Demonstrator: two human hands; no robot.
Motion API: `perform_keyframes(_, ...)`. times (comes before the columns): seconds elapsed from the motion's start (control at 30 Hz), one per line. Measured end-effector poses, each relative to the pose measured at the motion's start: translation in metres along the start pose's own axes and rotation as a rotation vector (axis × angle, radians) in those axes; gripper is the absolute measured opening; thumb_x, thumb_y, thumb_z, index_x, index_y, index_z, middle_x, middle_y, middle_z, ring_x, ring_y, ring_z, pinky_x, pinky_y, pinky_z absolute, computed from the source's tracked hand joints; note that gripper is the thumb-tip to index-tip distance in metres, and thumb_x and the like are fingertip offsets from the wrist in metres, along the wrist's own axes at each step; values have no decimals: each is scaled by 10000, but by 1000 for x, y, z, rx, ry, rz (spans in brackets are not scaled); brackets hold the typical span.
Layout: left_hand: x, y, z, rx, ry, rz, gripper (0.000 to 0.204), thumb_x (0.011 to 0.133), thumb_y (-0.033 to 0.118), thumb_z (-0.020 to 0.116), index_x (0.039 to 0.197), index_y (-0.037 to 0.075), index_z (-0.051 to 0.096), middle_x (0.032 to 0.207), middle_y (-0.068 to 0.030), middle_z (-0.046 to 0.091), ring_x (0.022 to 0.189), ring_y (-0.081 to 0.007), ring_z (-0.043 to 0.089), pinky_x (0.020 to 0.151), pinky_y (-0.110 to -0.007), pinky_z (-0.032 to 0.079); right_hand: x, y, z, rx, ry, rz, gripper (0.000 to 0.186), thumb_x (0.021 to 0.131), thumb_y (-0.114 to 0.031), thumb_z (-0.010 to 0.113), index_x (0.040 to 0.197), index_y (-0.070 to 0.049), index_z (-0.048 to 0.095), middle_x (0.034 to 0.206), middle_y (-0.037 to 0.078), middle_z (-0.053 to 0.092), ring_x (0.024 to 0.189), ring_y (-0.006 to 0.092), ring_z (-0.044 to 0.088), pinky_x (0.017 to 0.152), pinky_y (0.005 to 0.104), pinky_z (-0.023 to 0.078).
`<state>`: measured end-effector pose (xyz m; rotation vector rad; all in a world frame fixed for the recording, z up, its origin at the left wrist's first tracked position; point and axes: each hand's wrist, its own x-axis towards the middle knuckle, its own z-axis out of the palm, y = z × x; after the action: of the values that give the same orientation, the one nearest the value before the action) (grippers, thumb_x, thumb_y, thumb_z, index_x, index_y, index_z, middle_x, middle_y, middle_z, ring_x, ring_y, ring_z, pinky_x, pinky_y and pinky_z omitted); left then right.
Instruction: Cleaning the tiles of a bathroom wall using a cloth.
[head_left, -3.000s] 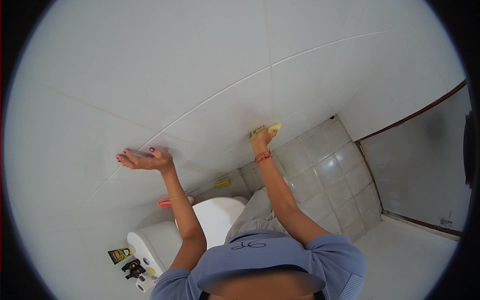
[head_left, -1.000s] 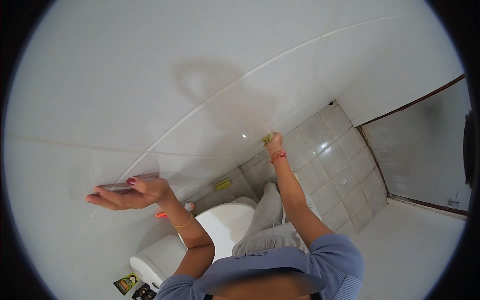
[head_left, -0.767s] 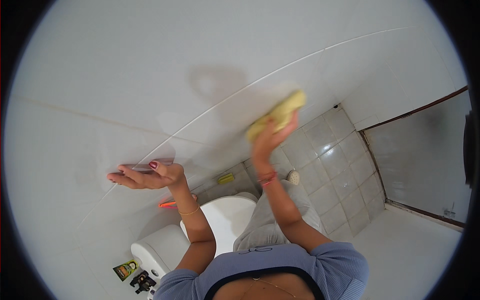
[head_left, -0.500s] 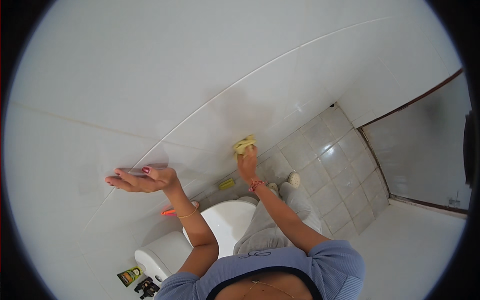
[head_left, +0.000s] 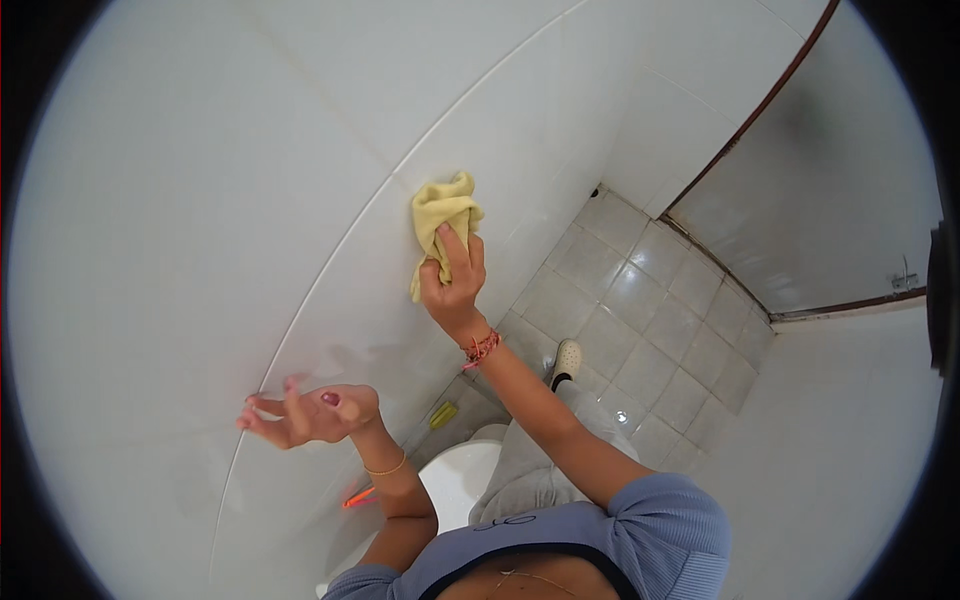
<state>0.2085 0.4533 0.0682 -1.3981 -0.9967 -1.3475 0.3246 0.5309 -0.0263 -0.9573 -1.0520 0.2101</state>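
A crumpled pale-yellow cloth (head_left: 440, 205) lies against the white tiled wall (head_left: 250, 170), just below a raised horizontal line in the tiles. My right hand (head_left: 455, 285) grips it and presses it on the wall, fingers bent over the fabric. Lower and to the left, my left hand (head_left: 315, 413) is held by the wall with its fingers spread and nothing in it. Whether those fingertips touch the tiles I cannot tell.
Below my arms stands a white toilet (head_left: 462, 470), partly hidden by my body. Next to it on the floor lie a yellow-green object (head_left: 442, 415) and an orange item (head_left: 358, 497). Grey floor tiles (head_left: 640, 345) run right toward a brown-edged door (head_left: 800, 190).
My right hand has moved the cloth up the wall, and more of the cloth shows. My left hand has turned, its fingers spreading. The view has swung, hiding most of the toilet tank.
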Motion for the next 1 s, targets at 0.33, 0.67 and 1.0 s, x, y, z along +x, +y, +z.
perform_keyframes(0.33,-43,15,32,-132,-275,193,358,789,116,309,881,-44,616,1258,-243,398,1254,-408,300,1043,-545,249,-116,262,-58,-261,165,1279,411,755,-93,539,1162,-32,543,1086,170,579,972,266,560,825,340,443)
perform_keyframes(0.67,-29,17,55,-8,-281,296,356,790,123,289,844,-39,601,1180,-221,468,1233,-404,340,998,-505,348,100,174,-56,118,289,680,390,817,-47,461,1205,-17,433,1157,116,502,1002,200,501,888,304,385)
perform_keyframes(1.0,-30,17,51,14,-118,309,367,791,109,282,847,-82,590,1152,-261,499,1252,-419,302,1035,-541,266,-44,356,-73,-227,250,1112,342,827,-191,574,1078,-28,407,876,128,571,768,227,577,679,333,474)
